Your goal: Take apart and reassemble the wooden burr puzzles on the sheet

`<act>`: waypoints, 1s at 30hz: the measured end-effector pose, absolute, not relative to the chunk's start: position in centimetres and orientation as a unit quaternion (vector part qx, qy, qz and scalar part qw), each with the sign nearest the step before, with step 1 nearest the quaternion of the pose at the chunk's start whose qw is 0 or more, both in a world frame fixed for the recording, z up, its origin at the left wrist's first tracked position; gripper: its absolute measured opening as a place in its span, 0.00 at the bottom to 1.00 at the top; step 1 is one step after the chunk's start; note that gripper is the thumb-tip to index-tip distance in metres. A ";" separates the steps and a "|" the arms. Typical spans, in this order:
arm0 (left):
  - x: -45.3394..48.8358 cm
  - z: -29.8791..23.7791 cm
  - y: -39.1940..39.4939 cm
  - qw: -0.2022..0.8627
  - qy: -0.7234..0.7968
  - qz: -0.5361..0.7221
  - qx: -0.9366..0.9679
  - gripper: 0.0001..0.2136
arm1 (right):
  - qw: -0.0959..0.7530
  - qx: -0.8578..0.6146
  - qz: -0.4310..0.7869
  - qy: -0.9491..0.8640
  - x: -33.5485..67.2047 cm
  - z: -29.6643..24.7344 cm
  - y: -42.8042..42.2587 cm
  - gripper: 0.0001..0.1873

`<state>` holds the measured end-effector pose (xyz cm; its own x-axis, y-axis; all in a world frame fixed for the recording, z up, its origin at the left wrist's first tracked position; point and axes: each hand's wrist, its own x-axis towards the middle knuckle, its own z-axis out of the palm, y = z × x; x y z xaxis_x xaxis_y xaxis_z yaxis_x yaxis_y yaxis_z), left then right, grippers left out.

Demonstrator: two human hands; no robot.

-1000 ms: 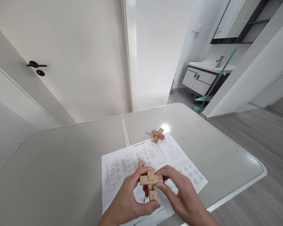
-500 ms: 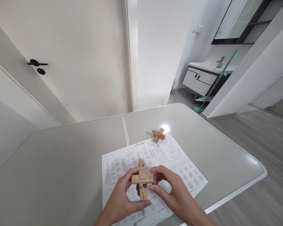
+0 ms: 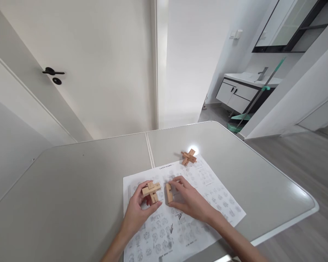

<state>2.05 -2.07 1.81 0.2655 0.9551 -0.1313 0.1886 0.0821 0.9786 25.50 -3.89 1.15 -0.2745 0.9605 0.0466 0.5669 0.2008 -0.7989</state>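
My left hand [image 3: 139, 207] is closed around a group of interlocked light wooden puzzle pieces [image 3: 151, 189], held above the printed sheet. A single notched wooden puzzle piece [image 3: 168, 193] stands between the thumb and fingers of my right hand [image 3: 190, 199], just to the right of that group and apart from it. Its notch faces my right palm. Under both hands lies a white instruction sheet [image 3: 164, 222] covered with small printed diagrams. Another wooden cross-shaped puzzle [image 3: 189, 157], darker in tone, rests at the sheet's far edge.
The grey table [image 3: 79, 196] has a seam and a pale raised rim. Behind it stand a white door with a black handle [image 3: 53, 71] and a wall. To the right, a washbasin cabinet [image 3: 236, 92] and a green broom [image 3: 265, 88] show through a doorway.
My hands have moved apart. One notched piece has come away from the wooden group and is now in my right hand; my left hand keeps the rest. The view has shifted slightly.
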 end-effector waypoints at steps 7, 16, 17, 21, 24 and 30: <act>1.9 1.2 -2.4 0.530 0.491 0.363 0.588 0.30 | 0.449 -0.371 0.711 -0.393 25.3 2.7 -4.4 0.26; 1.9 1.0 -2.5 0.521 0.484 0.374 0.595 0.29 | 0.407 -0.450 0.662 -0.439 25.7 3.5 -4.9 0.22; 1.9 1.0 -2.5 0.518 0.486 0.374 0.596 0.29 | 0.391 -0.479 0.614 -0.491 25.7 3.5 -4.9 0.21; 1.7 0.9 -2.6 0.513 0.494 0.371 0.596 0.30 | 0.361 -0.521 0.412 -0.655 25.5 3.3 -5.0 0.13; 1.7 0.8 -2.6 0.508 0.496 0.374 0.597 0.30 | 0.334 -0.503 0.329 -0.726 25.3 3.6 -4.9 0.16; 1.8 0.9 -2.7 0.496 0.490 0.380 0.608 0.29 | 0.306 -0.481 0.308 -0.762 24.5 4.4 -5.3 0.19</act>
